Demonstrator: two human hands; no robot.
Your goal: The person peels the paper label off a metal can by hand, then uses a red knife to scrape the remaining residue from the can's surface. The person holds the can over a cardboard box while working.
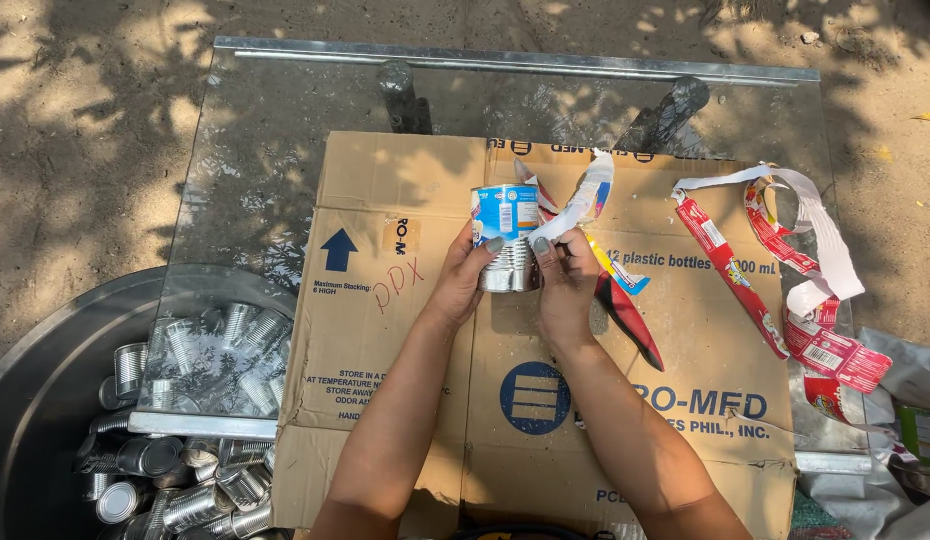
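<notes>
I see my left hand (465,278) gripping a ribbed tin can (507,240) above the cardboard-covered table (405,300), its blue label (583,200) half torn, my right hand (565,285) pinching the strip.

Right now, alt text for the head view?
Two hands, left hand and right hand, hold a tin can over flattened cardboard on a glass table, its paper label partly peeled. Label strips lie right; a tub of bare cans sits lower left.
</notes>
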